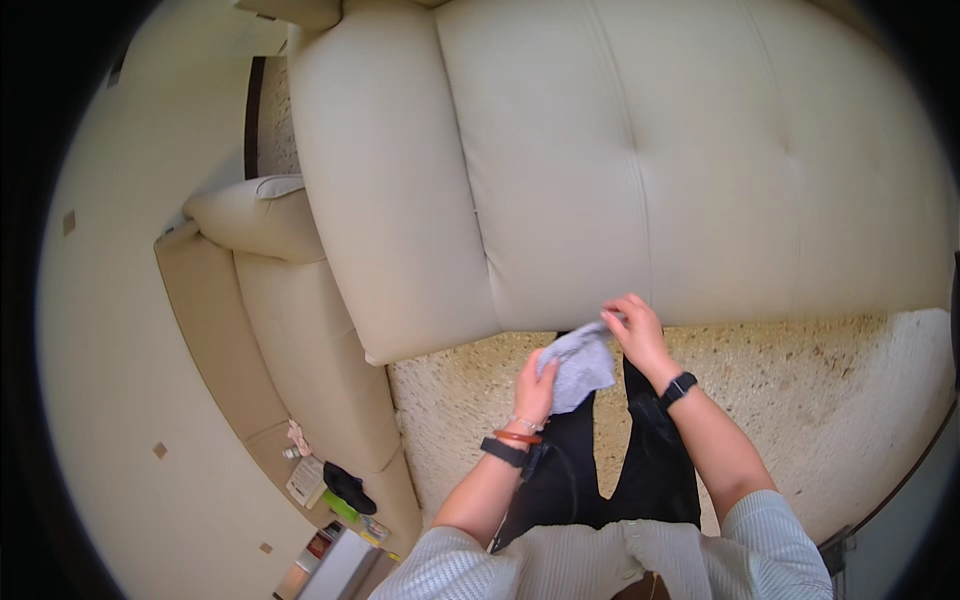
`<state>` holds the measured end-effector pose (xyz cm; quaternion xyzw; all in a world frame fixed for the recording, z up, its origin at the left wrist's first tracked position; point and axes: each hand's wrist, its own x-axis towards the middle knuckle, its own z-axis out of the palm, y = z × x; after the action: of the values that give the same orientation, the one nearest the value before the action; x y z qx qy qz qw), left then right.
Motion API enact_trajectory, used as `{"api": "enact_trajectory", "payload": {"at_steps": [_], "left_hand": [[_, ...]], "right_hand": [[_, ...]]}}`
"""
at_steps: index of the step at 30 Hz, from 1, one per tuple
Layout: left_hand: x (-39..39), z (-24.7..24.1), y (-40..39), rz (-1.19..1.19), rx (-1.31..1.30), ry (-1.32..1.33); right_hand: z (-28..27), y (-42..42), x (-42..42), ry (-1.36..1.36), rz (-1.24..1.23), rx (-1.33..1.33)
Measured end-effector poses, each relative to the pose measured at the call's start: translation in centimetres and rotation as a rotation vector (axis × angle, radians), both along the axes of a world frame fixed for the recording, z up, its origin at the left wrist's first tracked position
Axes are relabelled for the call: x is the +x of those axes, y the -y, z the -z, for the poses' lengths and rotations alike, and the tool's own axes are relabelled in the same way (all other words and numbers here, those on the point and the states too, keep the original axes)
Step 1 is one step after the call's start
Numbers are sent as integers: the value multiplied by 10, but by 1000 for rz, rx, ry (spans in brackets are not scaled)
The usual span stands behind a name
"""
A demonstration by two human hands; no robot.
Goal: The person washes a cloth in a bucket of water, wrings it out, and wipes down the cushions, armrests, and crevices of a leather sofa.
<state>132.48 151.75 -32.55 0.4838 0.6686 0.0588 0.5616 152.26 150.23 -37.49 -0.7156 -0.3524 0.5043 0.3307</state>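
A light grey-blue cloth [583,371] hangs stretched between my two hands, just in front of the seat edge of a cream sofa [555,172]. On its left side, my left hand [534,388] grips the cloth between thumb and fingers. My right hand [636,330] pinches its upper right corner, with the fingertips slightly blurred. The cloth looks folded or bunched along the top and hangs loose at the bottom. Both hands are above my legs in black trousers [562,472], close to the sofa's front.
A cream rug [757,405] lies under the sofa's front. On the left stands another cream sofa section [300,322], with a pink item [297,436], papers [306,480] and a black item [349,487] near its lower end. Pale floor tiles [105,322] run along the far left.
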Motion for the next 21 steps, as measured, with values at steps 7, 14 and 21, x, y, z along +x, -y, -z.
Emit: {"api": "enact_trajectory", "payload": {"at_steps": [7,14,21], "left_hand": [[-50,1,-4,-294,32,8],[-83,4,0,-486,-68,58],[-96,4,-10,-529,-70,-16]], "right_hand": [[29,-154,-58,282,-204,302],[80,-247,-129,439,-336,135],[117,-259,-147,646,-474,-138]]}}
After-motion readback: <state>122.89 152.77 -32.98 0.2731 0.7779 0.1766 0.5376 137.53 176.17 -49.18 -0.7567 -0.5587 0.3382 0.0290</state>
